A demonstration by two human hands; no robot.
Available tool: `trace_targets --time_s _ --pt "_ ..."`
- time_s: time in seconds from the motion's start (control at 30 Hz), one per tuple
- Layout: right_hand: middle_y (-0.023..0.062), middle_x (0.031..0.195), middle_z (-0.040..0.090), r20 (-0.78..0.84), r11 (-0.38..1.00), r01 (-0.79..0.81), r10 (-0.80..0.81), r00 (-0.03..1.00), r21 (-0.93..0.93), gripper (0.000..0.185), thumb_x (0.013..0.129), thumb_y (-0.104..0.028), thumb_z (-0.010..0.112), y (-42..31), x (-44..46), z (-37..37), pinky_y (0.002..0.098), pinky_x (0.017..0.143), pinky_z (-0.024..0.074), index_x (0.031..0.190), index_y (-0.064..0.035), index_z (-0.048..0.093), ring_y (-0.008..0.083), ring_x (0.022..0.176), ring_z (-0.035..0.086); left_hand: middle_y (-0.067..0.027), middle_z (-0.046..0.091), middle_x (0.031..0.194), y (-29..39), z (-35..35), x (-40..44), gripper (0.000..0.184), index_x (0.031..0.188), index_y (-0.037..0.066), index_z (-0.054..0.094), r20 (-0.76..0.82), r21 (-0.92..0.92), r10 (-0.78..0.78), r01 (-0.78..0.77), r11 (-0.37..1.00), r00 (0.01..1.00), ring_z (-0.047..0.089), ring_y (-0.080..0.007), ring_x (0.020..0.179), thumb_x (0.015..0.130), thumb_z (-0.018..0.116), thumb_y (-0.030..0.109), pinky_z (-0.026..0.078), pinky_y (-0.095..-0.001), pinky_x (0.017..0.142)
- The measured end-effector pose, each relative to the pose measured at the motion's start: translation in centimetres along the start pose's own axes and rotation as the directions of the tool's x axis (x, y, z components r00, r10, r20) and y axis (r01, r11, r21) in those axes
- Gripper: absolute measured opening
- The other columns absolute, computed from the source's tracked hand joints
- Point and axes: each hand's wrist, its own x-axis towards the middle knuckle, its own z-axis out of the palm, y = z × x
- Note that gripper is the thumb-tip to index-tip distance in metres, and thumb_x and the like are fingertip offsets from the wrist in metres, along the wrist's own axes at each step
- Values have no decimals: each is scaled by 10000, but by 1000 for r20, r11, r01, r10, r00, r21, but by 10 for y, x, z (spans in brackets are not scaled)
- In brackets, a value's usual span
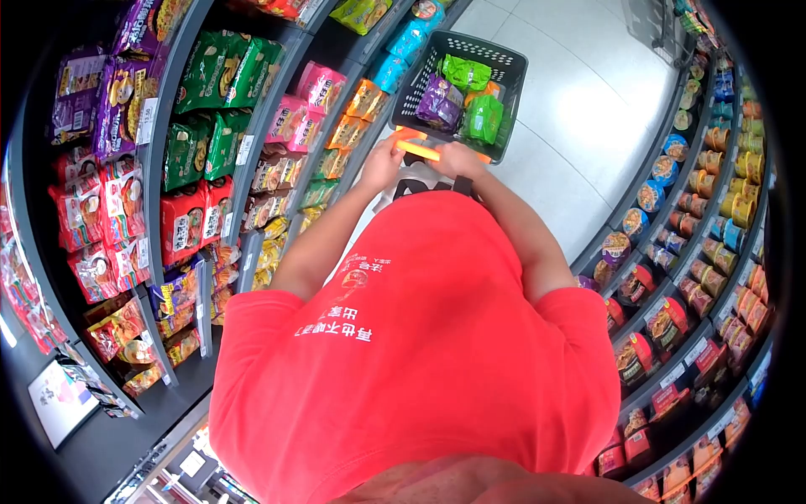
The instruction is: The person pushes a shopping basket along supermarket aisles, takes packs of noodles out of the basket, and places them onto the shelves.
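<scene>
Both of my hands grip the orange handle (pixel 417 150) of a shopping cart. My left hand (pixel 382 165) is closed round the end nearer the packed shelves, and my right hand (pixel 461 160) is closed round the other end. Just beyond the handle sits a black perforated basket (pixel 514 92). Inside it lie a purple packet (pixel 439 102), a green packet (pixel 466 73) and another green packet (pixel 484 119). A bit of orange packaging (pixel 494 91) shows between them.
On the left, shelves hold noodle packets: green ones (pixel 210 71), red-and-white ones (pixel 124 197) and pink ones (pixel 321 86). Curved shelves on the right carry cups and bowls (pixel 663 172). Pale floor tiles (pixel 579 109) run ahead between them. A grey metal cart or rack (pixel 659 29) stands at the far right.
</scene>
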Motion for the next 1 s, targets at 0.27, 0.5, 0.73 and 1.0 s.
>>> trace_targets --time_s 0.27,0.5,0.73,1.0 --pt "202 1048 720 19 1000 1 -2 1000 10 403 853 -394 657 -4 0 -4 483 904 535 1127 -104 714 378 1002 682 -234 612 1229 1 -9 -17 521 1354 -19 524 2 -40 -99 99 994 995 663 -351 995 917 669 225 520 -419 905" --pt "226 987 716 -5 998 34 -34 999 -47 397 872 -414 631 1 6 4 492 842 549 1069 -81 722 410 937 688 -227 693 1062 0 -3 -18 418 1249 1 569 44 -65 -123 125 990 991 666 -391 1014 918 638 246 525 -461 876" --pt "245 998 709 -28 998 67 -67 997 -15 403 866 -408 664 4 9 7 507 854 547 1049 -54 723 428 954 682 -225 707 970 -19 4 -22 528 1396 62 450 82 -81 -64 71 994 995 682 -417 912 924 618 229 541 -499 793" --pt "242 947 710 -16 998 41 -42 999 -47 416 861 -419 686 4 6 8 514 807 550 1024 -37 708 426 917 684 -266 689 1011 -24 5 -25 628 1503 108 374 156 -75 -123 136 988 980 663 -439 944 942 615 255 523 -502 830"
